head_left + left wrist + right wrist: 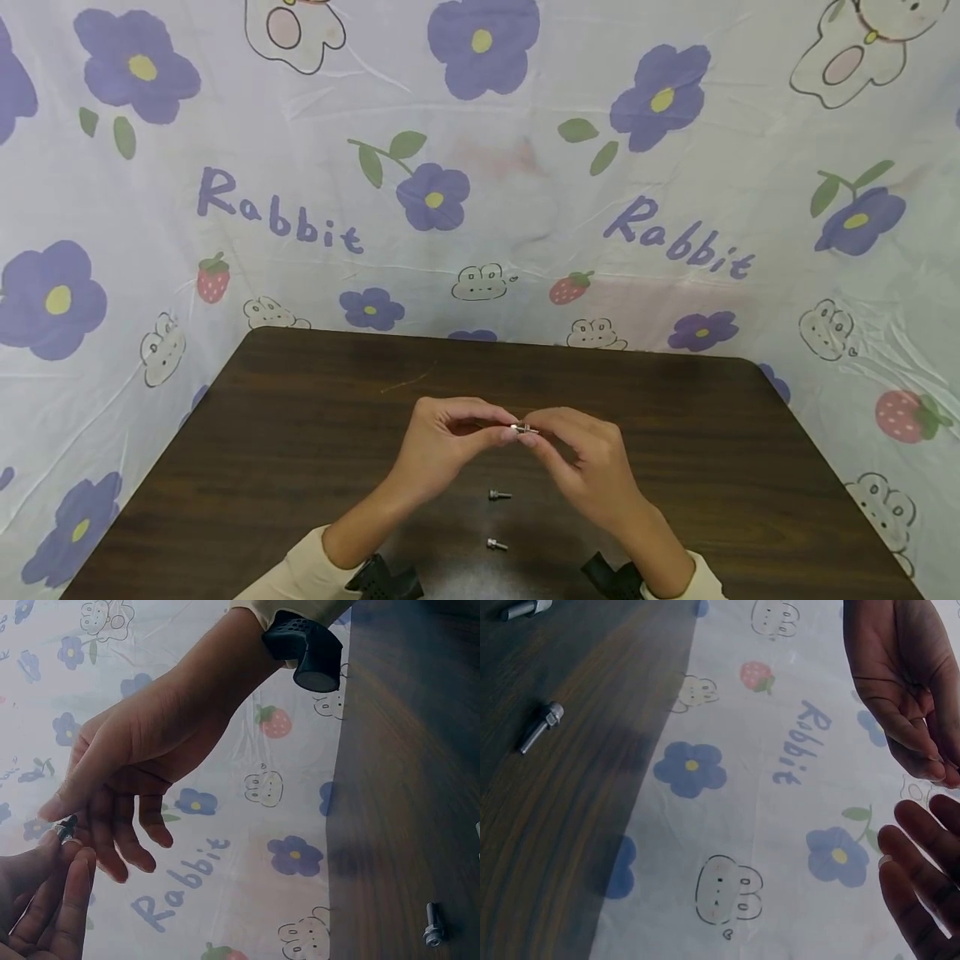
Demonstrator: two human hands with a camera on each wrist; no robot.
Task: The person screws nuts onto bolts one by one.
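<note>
Above the table, a small metal bolt (pixel 522 428) lies roughly level between both hands, with a ring-like piece around its shank. My left hand (pixel 442 437) pinches one end between thumb and index finger. From the other side, the thumb and index finger of my right hand (pixel 592 462) pinch the bolt near the ring; the fingertips partly hide it. In the left wrist view the bolt (pixel 66 827) shows as a dark bit between the two hands. Nearer my body, two similar bolts, an upper one (pixel 498 495) and a lower one (pixel 497 544), lie on the table.
The dark wooden table (pixel 300 467) stretches out around the hands. Behind it and along both sides hangs a white cloth (pixel 517 242) printed with flowers and rabbits. A thin strand (pixel 408 382) lies near the far edge. Black wrist devices sit on both forearms.
</note>
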